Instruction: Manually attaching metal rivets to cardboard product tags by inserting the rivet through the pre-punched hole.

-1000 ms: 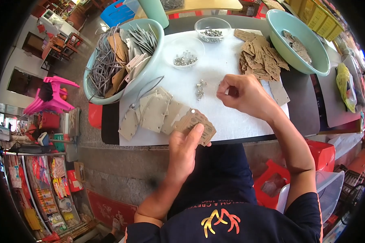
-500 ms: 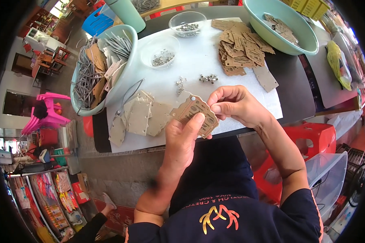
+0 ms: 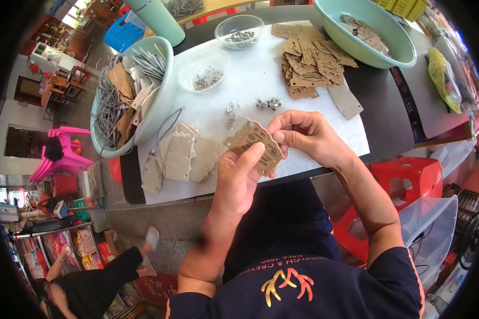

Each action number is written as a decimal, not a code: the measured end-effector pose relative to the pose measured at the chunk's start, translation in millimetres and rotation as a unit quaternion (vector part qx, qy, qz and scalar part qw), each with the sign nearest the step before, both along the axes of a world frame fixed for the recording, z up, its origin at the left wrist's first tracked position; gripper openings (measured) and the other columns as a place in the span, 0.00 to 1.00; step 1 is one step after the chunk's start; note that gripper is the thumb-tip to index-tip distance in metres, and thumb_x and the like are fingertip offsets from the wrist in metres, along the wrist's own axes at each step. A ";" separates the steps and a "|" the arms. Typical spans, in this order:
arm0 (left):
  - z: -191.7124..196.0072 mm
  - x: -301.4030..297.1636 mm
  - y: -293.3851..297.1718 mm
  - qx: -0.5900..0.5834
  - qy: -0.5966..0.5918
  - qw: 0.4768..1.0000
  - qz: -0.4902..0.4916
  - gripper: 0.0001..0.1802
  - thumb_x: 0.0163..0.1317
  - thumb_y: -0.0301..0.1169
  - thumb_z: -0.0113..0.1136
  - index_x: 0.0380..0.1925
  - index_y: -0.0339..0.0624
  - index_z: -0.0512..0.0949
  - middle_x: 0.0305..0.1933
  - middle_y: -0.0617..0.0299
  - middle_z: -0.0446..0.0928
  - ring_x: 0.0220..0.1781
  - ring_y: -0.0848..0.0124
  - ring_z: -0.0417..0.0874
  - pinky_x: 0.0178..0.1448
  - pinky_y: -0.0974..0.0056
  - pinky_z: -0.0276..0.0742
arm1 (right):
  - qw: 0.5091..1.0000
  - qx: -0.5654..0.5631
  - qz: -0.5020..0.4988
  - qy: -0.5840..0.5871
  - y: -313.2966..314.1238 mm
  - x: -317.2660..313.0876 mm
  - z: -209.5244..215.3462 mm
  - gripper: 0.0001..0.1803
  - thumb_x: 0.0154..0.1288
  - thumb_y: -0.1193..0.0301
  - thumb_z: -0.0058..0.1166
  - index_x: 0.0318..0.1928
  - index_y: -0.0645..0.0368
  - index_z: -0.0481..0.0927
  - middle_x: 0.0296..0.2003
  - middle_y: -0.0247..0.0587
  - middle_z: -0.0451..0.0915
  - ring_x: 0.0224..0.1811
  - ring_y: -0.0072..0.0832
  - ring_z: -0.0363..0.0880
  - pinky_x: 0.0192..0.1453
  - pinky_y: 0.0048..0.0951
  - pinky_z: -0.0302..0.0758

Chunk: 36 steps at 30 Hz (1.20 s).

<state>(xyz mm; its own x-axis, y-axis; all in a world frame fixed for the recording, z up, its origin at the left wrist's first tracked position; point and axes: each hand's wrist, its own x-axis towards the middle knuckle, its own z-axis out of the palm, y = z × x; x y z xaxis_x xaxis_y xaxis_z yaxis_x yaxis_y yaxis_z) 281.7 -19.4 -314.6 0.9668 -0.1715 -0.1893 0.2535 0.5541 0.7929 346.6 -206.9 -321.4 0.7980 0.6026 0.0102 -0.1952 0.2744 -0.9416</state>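
My left hand [image 3: 238, 178] grips brown printed cardboard tags [image 3: 254, 142] with scalloped edges, thumb flat on the front. At their upper right edge, the thumb and fingers of my right hand [image 3: 310, 137] are pinched together; whatever is between them is hidden. Just beyond the tags lie small silver metal fasteners [image 3: 231, 114], with a cluster of darker metal pieces [image 3: 269, 104] to their right. Plain grey-beige tags [image 3: 178, 157] with small holes are spread left of my left hand. A heap of brown printed tags [image 3: 311, 61] sits at the far right of the white sheet [image 3: 250, 69].
Two clear bowls [image 3: 203, 72] hold small metal parts. A blue-green basin [image 3: 167, 69] with grey cords and tags stands left; another basin [image 3: 410, 53] with tags stands far right. A red stool [image 3: 420, 173] is at my right. Another person [image 3: 90, 287] is at lower left.
My left hand has tilted the tags slightly, and my right fingers have shifted a little up along their edge. The other person at lower left has come further into view.
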 end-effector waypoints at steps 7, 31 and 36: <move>3.8 -0.3 2.8 0.034 0.006 0.999 -0.038 0.14 0.66 0.34 0.61 0.50 0.41 0.79 0.42 0.63 0.82 0.38 0.74 0.82 0.33 0.66 0.78 | 0.999 -0.012 0.041 0.018 -7.6 8.6 5.3 0.06 0.67 0.78 0.60 0.43 0.65 0.83 0.37 0.36 0.83 0.36 0.21 0.81 0.41 0.24 0.80; -7.8 13.2 13.9 -0.090 0.049 0.992 -0.077 0.12 0.67 0.34 0.59 0.49 0.44 0.79 0.41 0.65 0.82 0.37 0.76 0.81 0.33 0.68 0.77 | 0.999 0.007 -0.013 -0.036 -1.4 -2.3 5.2 0.07 0.70 0.77 0.59 0.46 0.64 0.82 0.39 0.32 0.84 0.39 0.16 0.81 0.44 0.22 0.81; -7.2 14.6 12.4 -0.075 0.037 0.993 -0.077 0.13 0.67 0.33 0.59 0.50 0.43 0.78 0.41 0.63 0.82 0.40 0.73 0.82 0.33 0.67 0.77 | 0.999 0.000 -0.027 -0.041 -2.3 -3.2 2.7 0.05 0.69 0.78 0.59 0.44 0.65 0.82 0.42 0.34 0.80 0.41 0.18 0.80 0.45 0.23 0.80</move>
